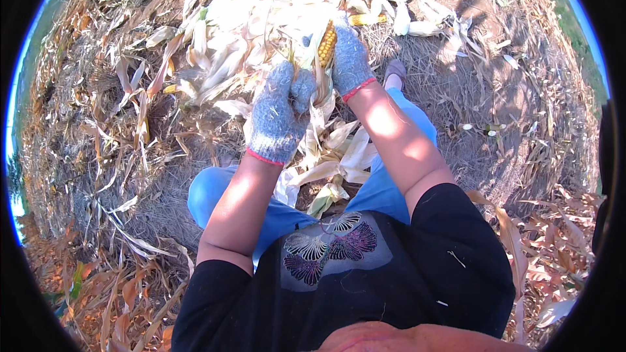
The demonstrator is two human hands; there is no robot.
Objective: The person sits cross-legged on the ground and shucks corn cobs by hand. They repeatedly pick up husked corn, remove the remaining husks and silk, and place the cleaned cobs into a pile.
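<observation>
Both my hands wear grey knitted gloves with red cuffs. My right hand [350, 56] is wrapped round an ear of corn [326, 45], whose yellow kernels show along one side. Pale dry husk [319, 76] hangs open from the ear's left side and lower end. My left hand [283, 107] is beside it, lower and to the left, its fingers curled in on the husk. Exactly where those fingers pinch is partly hidden. Beyond both hands spreads a heap of dry corn husks [220, 66], washed out by bright sun in the middle.
Another yellow ear [368, 19] lies past my right hand, among husks. Loose husks [337, 156] cover the ground between my legs in blue trousers [215, 190]. Cut stalk stubs [491, 129] stick up at the right. Dry corn leaves [117, 298] lie thick at the lower left.
</observation>
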